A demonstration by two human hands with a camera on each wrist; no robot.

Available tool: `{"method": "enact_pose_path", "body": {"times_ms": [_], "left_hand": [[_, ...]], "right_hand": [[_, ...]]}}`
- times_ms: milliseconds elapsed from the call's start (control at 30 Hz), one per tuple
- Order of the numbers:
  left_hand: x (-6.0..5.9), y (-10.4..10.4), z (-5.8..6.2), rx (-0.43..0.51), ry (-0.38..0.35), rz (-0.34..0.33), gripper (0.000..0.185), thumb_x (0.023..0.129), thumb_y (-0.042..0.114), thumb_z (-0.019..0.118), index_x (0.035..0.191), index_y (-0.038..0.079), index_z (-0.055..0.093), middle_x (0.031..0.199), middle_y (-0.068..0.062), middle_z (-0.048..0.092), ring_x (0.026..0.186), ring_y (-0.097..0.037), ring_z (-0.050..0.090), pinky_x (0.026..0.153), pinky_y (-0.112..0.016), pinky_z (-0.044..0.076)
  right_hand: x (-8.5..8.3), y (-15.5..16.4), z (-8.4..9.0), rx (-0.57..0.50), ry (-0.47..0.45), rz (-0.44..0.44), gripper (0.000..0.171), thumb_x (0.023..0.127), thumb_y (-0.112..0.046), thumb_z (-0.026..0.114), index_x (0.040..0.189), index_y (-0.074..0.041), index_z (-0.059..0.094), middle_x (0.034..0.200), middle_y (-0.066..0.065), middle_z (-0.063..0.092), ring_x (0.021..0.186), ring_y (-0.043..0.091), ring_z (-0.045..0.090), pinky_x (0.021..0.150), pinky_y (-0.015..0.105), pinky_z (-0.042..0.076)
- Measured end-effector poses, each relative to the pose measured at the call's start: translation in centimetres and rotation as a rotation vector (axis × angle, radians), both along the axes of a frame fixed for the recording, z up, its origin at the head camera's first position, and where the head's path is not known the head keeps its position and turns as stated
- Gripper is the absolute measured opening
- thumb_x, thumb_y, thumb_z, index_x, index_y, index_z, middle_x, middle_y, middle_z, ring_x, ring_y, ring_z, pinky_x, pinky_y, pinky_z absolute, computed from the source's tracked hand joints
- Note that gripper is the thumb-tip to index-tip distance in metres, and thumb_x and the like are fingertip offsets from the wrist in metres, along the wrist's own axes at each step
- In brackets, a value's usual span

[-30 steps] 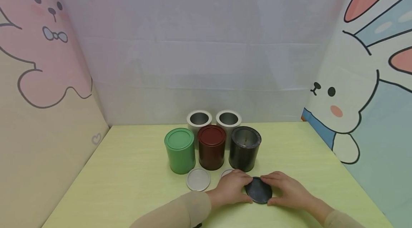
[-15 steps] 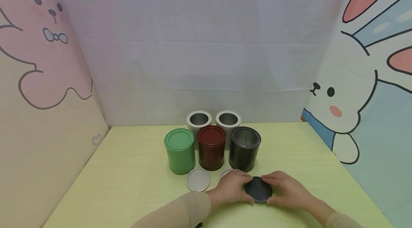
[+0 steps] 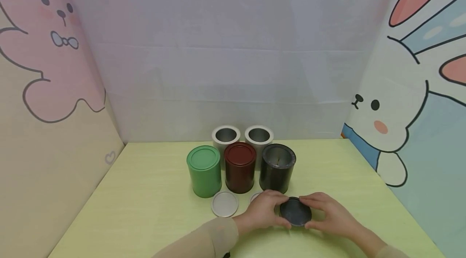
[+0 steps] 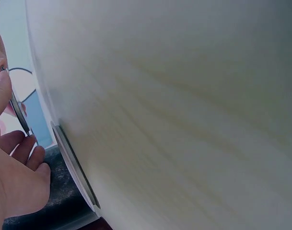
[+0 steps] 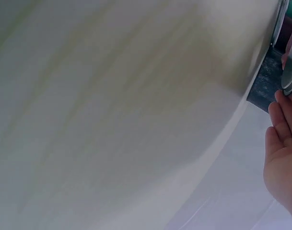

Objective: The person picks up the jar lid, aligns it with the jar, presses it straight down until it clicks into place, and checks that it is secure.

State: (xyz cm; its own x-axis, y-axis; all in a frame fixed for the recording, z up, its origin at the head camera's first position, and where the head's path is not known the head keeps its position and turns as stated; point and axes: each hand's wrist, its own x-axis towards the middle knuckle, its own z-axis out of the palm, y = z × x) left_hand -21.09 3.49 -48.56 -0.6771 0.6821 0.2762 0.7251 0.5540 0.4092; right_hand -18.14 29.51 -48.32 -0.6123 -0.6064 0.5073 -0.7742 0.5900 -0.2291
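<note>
Yellow-green table point(image 3: 145, 193), cartoon backdrop. Black lid point(image 3: 295, 211) pinched by left hand point(image 3: 263, 210) and right hand point(image 3: 327, 213). Best kept level over open black tin point(image 3: 277, 168).

Yellow-green table point(image 3: 145, 209), boxed by three walls. White creased sheet point(image 3: 233, 56) at 12 o'clock; pink bear panel point(image 3: 47, 68) at 9 o'clock; rabbit panel point(image 3: 411, 88) at 3 o'clock. Cans cluster mid-table. Front row: green can point(image 3: 204, 171), lid on, at the 9 o'clock end; red can point(image 3: 239, 167), lid on, in the middle, just beside it. Back row, toward 12 o'clock: two silver cans point(image 3: 225, 134) point(image 3: 259, 134), open, side by side, partly hidden by the front row. Silver lid point(image 3: 224, 204) flat on the table at 6 o'clock of the green and red cans.
</note>
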Motion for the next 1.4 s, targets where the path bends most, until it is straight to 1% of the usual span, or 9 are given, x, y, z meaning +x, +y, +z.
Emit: {"method": "enact_pose_path", "body": {"times_ms": [167, 367, 467, 667, 833, 900, 1000, 1167, 1400], "left_hand": [[0.0, 0.0, 0.4, 0.051, -0.008, 0.003, 0.072, 0.071, 0.048, 0.087, 0.131, 0.012, 0.067, 0.127, 0.005, 0.065, 0.119, -0.010, 0.056, 0.100, -0.021, 0.043], [0.1, 0.1, 1.5, 0.150, -0.064, 0.013, 0.070, 0.074, 0.044, 0.087, 0.133, 0.012, 0.065, 0.129, 0.004, 0.063, 0.121, -0.009, 0.055, 0.099, -0.022, 0.044], [0.3, 0.0, 2.1, 0.220, -0.082, 0.016, 0.069, 0.074, 0.040, 0.088, 0.133, 0.011, 0.065, 0.129, 0.004, 0.062, 0.121, -0.009, 0.055, 0.099, -0.022, 0.043], [0.2, -0.3, 3.6, 0.359, -0.085, 0.027, 0.068, 0.074, 0.032, 0.089, 0.133, 0.008, 0.064, 0.130, 0.003, 0.061, 0.122, -0.010, 0.054, 0.099, -0.023, 0.044], [0.1, -0.8, 5.0, 0.447, -0.112, 0.048, 0.069, 0.073, 0.028, 0.091, 0.132, 0.006, 0.064, 0.132, 0.002, 0.060, 0.124, -0.012, 0.053, 0.102, -0.026, 0.043], [0.0, -1.0, 5.5, 0.470, -0.101, 0.058, 0.070, 0.072, 0.027, 0.091, 0.133, 0.006, 0.064, 0.133, 0.002, 0.060, 0.126, -0.014, 0.052, 0.104, -0.028, 0.043], [-0.2, -1.2, 6.0, 0.505, -0.059, 0.076, 0.072, 0.072, 0.026, 0.091, 0.134, 0.006, 0.063, 0.135, 0.000, 0.059, 0.127, -0.016, 0.052, 0.105, -0.032, 0.042], [-0.9, -1.5, 6.7, 0.551, -0.014, 0.097, 0.071, 0.071, 0.024, 0.091, 0.134, 0.005, 0.063, 0.135, -0.002, 0.059, 0.127, -0.019, 0.052, 0.106, -0.035, 0.042], [-1.5, -1.8, 6.9, 0.540, -0.005, 0.129, 0.072, 0.072, 0.026, 0.091, 0.135, 0.005, 0.062, 0.135, -0.002, 0.058, 0.128, -0.020, 0.051, 0.107, -0.036, 0.042]], "right_hand": [[0.0, 0.2, 0.5, -0.050, 0.005, 0.001, 0.064, 0.070, -0.037, 0.089, 0.123, -0.007, 0.070, 0.119, 0.003, 0.067, 0.106, 0.017, 0.059, 0.098, 0.008, 0.032], [0.0, 0.3, 1.6, -0.137, -0.018, 0.030, 0.067, 0.067, -0.026, 0.092, 0.126, -0.008, 0.069, 0.121, 0.006, 0.067, 0.109, 0.016, 0.058, 0.099, 0.009, 0.032], [0.0, 0.3, 2.5, -0.163, -0.053, 0.035, 0.067, 0.067, -0.021, 0.092, 0.129, -0.008, 0.067, 0.123, 0.006, 0.066, 0.113, 0.013, 0.056, 0.098, 0.010, 0.034], [-0.4, 0.0, 4.3, -0.200, -0.114, 0.024, 0.071, 0.069, -0.012, 0.091, 0.134, -0.007, 0.063, 0.131, 0.005, 0.062, 0.122, 0.007, 0.050, 0.100, 0.012, 0.035], [-0.9, -0.8, 5.5, -0.247, -0.110, 0.034, 0.075, 0.068, -0.007, 0.090, 0.137, -0.006, 0.060, 0.134, 0.005, 0.060, 0.124, 0.006, 0.048, 0.100, 0.014, 0.034], [-1.2, -1.1, 5.9, -0.268, -0.098, 0.039, 0.076, 0.067, -0.004, 0.089, 0.137, -0.005, 0.060, 0.133, 0.005, 0.060, 0.123, 0.007, 0.049, 0.100, 0.015, 0.035], [-1.7, -1.4, 6.4, -0.291, -0.094, 0.033, 0.076, 0.067, -0.001, 0.089, 0.137, -0.004, 0.059, 0.134, 0.006, 0.060, 0.124, 0.007, 0.048, 0.100, 0.016, 0.036], [-2.7, -2.0, 7.2, -0.299, -0.069, 0.018, 0.076, 0.068, 0.000, 0.088, 0.137, -0.002, 0.059, 0.134, 0.008, 0.060, 0.126, 0.007, 0.047, 0.101, 0.016, 0.036], [-3.7, -2.5, 7.2, -0.301, -0.022, 0.010, 0.074, 0.067, -0.002, 0.089, 0.136, -0.002, 0.060, 0.133, 0.011, 0.061, 0.126, 0.009, 0.047, 0.103, 0.016, 0.034]]}}
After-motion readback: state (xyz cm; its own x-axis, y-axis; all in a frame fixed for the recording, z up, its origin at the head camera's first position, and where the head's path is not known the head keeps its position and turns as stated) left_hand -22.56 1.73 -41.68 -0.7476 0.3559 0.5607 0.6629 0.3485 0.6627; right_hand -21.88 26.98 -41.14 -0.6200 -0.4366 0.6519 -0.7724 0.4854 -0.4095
